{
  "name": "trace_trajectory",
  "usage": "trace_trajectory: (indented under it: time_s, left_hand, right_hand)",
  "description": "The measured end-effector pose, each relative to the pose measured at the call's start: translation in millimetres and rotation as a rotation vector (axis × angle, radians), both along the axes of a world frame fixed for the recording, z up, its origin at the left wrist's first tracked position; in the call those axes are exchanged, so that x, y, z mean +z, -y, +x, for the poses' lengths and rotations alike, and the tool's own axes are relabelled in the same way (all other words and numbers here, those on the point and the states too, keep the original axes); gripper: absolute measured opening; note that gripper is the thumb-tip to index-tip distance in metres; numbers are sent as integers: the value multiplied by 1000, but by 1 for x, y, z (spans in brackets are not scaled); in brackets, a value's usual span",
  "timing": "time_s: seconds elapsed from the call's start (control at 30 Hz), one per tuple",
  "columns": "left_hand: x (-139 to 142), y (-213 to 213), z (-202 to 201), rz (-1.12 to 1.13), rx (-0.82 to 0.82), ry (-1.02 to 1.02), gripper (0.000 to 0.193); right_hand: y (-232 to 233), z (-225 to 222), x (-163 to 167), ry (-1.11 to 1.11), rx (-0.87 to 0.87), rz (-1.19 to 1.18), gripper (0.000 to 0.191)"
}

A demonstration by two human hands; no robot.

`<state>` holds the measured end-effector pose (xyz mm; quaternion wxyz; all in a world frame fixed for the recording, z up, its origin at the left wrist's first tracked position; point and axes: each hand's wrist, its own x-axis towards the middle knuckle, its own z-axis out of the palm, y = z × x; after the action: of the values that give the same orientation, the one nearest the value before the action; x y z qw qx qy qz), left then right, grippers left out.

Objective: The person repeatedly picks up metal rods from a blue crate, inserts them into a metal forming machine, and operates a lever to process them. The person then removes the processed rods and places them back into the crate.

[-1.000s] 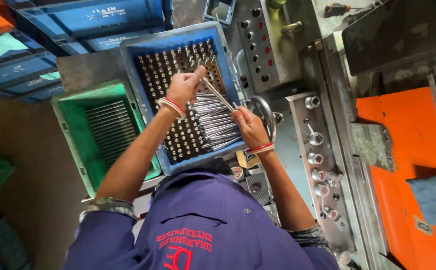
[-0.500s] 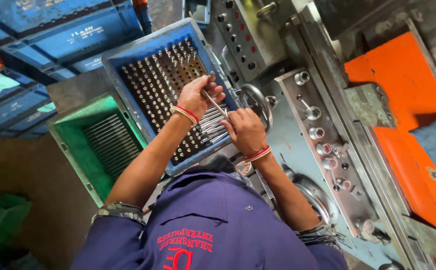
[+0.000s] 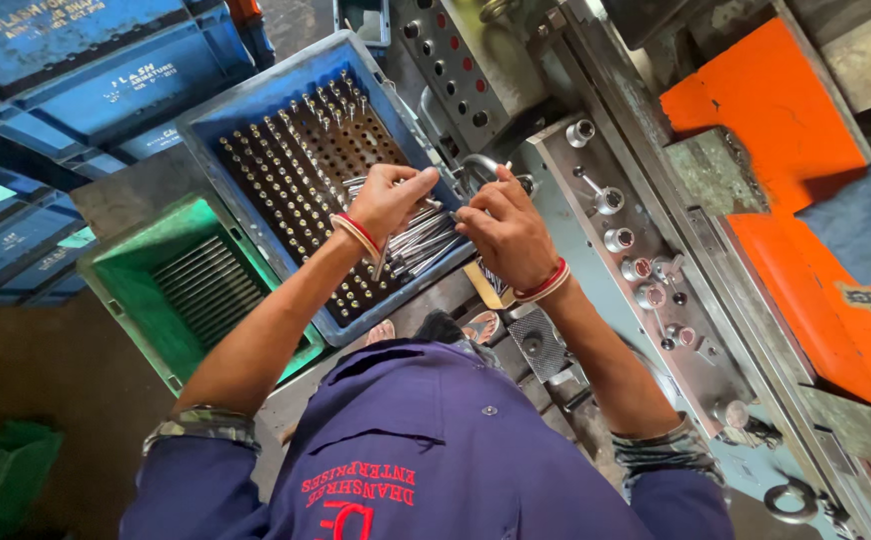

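Hands have drawn together since a moment ago: left hand (image 3: pixel 388 198) and right hand (image 3: pixel 504 232) both pinch thin metal rods (image 3: pixel 426 240), now gathered over the blue crate (image 3: pixel 256 120)'s near right corner, beside the machine panel (image 3: pixel 646 270).

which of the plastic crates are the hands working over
The blue crate with the perforated rack of upright pins, under both hands; the green crate beside it holds flat rods, untouched.

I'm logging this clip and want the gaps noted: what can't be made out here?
- Head view: what the right hand grips, hidden by its own fingers.
- Left hand covers the rod ends it pinches.
- Green crate: contents too dark.
- Orange panel: cut off by the edge.
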<state>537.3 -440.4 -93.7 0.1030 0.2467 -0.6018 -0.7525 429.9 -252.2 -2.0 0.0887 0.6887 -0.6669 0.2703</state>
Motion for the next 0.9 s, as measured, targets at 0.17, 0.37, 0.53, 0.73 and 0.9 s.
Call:
trace_trajectory:
  time_s: [0.17,0.37,0.53,0.73,0.9]
  left_hand:
    - [5,2,7,275,-149,121,30]
    - [7,-4,7,130,-160,198,35]
    - [12,-9,10,171,-251,220,35]
    - [39,-26,11,-89,-205,7,39]
    - [58,-30,1,-449,-126,-328,37]
  right_hand:
    - [4,7,13,-225,56,28,19]
    - [0,13,6,127,-6,290,10]
    - [-6,16,6,-94,77,161,17]
    - [-19,19,6,306,16,279,31]
    - [-29,27,-8,847,-58,224,45]
